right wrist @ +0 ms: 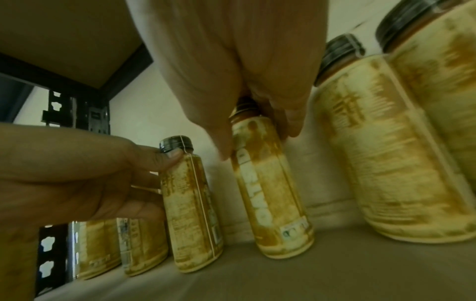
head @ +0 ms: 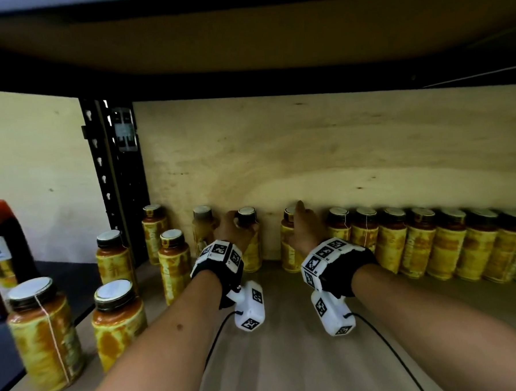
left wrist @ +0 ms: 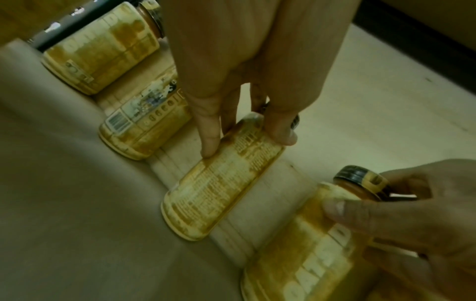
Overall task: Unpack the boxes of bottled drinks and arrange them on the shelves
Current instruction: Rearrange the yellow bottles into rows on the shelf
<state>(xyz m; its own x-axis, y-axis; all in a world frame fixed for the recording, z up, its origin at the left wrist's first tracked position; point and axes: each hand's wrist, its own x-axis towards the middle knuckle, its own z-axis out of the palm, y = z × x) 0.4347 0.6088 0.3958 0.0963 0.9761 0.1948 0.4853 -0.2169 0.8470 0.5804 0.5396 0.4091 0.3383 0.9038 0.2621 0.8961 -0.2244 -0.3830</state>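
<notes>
Left grip: The left hand (head: 236, 231) wraps its fingers and thumb round the neck and shoulder of an upright bottle (head: 251, 245), just under its dark cap, at the back of the shelf (head: 288, 343).
Right grip: The right hand (head: 304, 227) holds a second bottle (head: 288, 253) the same way, thumb on one side of the neck and fingers (right wrist: 291, 122) on the other, with one finger raised above the cap against the back panel (head: 308, 151).
Held bottles: Both stand on the wooden board with their bases down, close to the rear panel and apart from each other; each has a yellow, orange-mottled label.
Row to the right: A line of matching bottles (head: 432, 243) stands shoulder to shoulder along the back panel, beginning just beside the right hand's bottle.
Bottles to the left: Two more bottles (head: 203, 228) stand near the back corner, and further ones (head: 116, 319) sit loosely spaced toward the front left edge.
Wrist gear: Each forearm carries a black band with white marker blocks (head: 221, 254) and a white camera unit hanging beneath, a thin cable trailing from it.
Surroundings: A black slotted upright (head: 112, 173) marks the corner of the rack; beyond it on the far left stands a dark container with an orange top (head: 2, 247). A darker shelf board runs overhead.
</notes>
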